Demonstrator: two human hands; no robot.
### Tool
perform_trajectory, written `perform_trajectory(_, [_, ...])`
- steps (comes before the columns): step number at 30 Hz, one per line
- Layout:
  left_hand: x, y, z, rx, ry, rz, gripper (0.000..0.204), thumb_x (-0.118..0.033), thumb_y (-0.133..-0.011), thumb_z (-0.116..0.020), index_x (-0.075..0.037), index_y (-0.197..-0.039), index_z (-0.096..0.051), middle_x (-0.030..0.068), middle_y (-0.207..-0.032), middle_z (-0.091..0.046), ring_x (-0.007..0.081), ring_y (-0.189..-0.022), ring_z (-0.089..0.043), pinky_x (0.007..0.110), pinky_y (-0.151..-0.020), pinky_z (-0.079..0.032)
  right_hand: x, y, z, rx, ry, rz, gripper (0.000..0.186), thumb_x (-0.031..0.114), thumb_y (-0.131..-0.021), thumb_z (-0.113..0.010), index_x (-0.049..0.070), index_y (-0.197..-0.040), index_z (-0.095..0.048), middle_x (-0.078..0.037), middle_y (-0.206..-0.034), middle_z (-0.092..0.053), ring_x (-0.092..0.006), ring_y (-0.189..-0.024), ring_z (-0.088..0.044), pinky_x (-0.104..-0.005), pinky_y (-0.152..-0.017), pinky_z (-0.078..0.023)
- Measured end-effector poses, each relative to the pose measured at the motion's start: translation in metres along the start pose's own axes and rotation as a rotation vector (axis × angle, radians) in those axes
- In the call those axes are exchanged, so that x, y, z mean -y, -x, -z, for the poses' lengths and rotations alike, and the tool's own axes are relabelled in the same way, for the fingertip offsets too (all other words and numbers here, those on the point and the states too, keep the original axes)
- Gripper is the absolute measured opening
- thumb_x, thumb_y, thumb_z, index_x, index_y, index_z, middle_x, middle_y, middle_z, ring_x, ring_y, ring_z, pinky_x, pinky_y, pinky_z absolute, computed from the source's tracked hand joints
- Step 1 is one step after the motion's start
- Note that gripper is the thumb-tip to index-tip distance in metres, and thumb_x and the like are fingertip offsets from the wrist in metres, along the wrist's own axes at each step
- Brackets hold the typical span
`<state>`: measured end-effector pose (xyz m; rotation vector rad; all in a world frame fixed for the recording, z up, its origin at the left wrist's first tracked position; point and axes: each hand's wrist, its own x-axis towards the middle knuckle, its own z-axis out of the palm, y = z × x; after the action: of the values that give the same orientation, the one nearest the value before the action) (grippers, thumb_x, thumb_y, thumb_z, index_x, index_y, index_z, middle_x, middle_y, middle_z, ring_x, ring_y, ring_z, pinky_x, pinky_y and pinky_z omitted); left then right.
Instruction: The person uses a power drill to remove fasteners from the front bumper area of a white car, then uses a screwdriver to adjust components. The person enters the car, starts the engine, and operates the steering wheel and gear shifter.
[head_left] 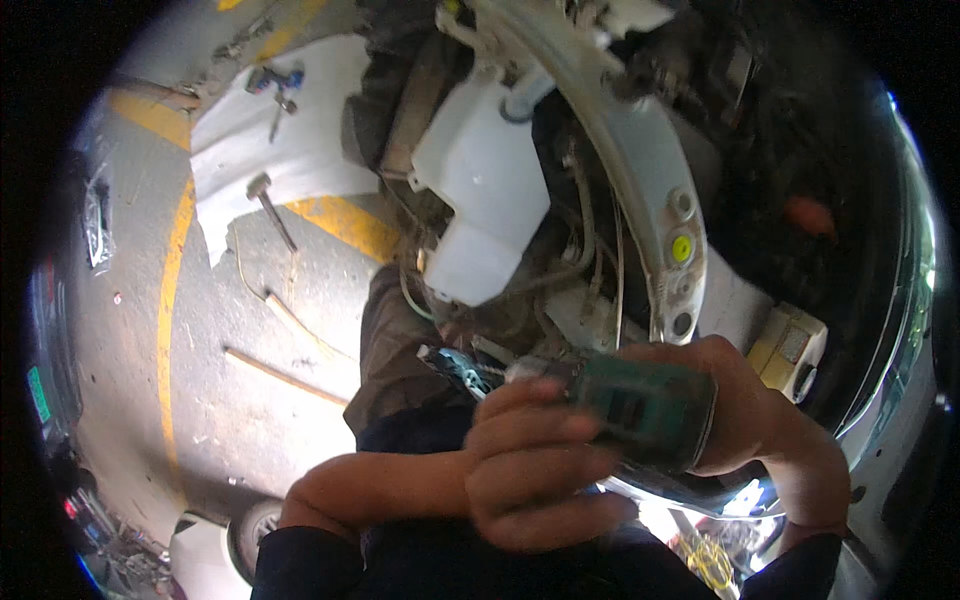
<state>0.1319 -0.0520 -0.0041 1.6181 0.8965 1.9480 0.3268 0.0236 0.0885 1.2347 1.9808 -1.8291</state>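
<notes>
Over an opened car front, I hold a dark green cordless power tool (645, 408), its boxy end facing up. My right hand (735, 395) wraps round its far right side. The fingers of my left hand (540, 465) curl over its left front end, smeared a little by motion; the thumb is hidden. Part of a light grey nose (528, 371) shows beyond the left index finger. Just ahead stands a white plastic fluid tank (485, 190) fixed among hoses. A curved silver-grey body panel (645, 170) with round holes and one yellow-green plug arches beside it.
On the floor at left, a white sheet (320, 140) bears a hammer (270, 212) and a blue-and-dark tool (275, 85). Nearby lie a wooden stick (285, 375) and another thin stick (300, 322). A yellowish box-shaped part (788, 350) sits at right. Yellow cable (708, 562) is low right.
</notes>
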Motion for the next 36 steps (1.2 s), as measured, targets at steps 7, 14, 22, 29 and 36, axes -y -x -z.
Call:
perform_trajectory(7, [-0.030,-0.037,0.057,0.026,0.529,0.954,0.060,-0.025,-0.090,-0.078,-0.001,-0.137,-0.049,0.0125,-0.128,-0.059,0.0259,-0.122,-0.058,0.045,-0.102,-0.050,0.033,0.005,-0.054,-0.372,-0.762,0.290,0.063,-0.006,-0.077,-0.075,0.004,-0.136,-0.057,-0.013,-0.122,-0.070,-0.0198,-0.100,-0.070,-0.0339,-0.086,-0.058])
perform_trajectory(14, [-0.072,-0.111,0.017,0.155,0.864,0.704,0.024,-0.008,-0.092,-0.076,-0.004,-0.110,-0.061,0.0138,-0.108,-0.075,0.0161,-0.101,-0.070,0.033,-0.091,-0.057,0.040,0.031,-0.111,-0.605,-0.605,0.508,0.076,-0.008,-0.075,-0.077,0.007,-0.144,-0.049,-0.011,-0.134,-0.062,-0.0270,-0.125,-0.060,-0.0414,-0.109,-0.048])
perform_trajectory(22, [-0.133,-0.104,0.010,0.285,0.730,0.727,0.010,-0.004,-0.090,-0.074,-0.001,-0.095,-0.065,0.0152,-0.099,-0.076,0.0189,-0.095,-0.072,0.035,-0.090,-0.057,0.025,0.040,-0.148,-0.838,-0.240,0.580,0.068,0.019,-0.084,-0.082,0.012,-0.145,-0.052,-0.010,-0.141,-0.057,-0.0270,-0.129,-0.055,-0.0408,-0.110,-0.044])
perform_trajectory(29, [-0.147,-0.104,0.019,0.607,1.069,0.575,0.006,-0.001,-0.088,-0.069,-0.001,-0.092,-0.064,0.0133,-0.091,-0.073,0.0208,-0.090,-0.071,0.038,-0.090,-0.056,0.019,0.035,-0.201,-1.333,0.171,0.498,0.064,0.038,-0.082,-0.079,0.010,-0.132,-0.050,-0.007,-0.121,-0.057,-0.0208,-0.119,-0.056,-0.0375,-0.115,-0.037])
perform_trajectory(36, [-0.148,-0.115,0.055,0.681,0.938,0.601,0.013,-0.010,-0.091,-0.067,-0.003,-0.100,-0.059,0.0166,-0.096,-0.073,0.0234,-0.096,-0.070,0.048,-0.107,-0.048,0.049,0.020,-0.206,-1.360,-0.076,0.689,0.073,0.027,-0.064,-0.091,0.008,-0.127,-0.059,-0.007,-0.113,-0.064,-0.0219,-0.111,-0.062,-0.0350,-0.103,-0.047])
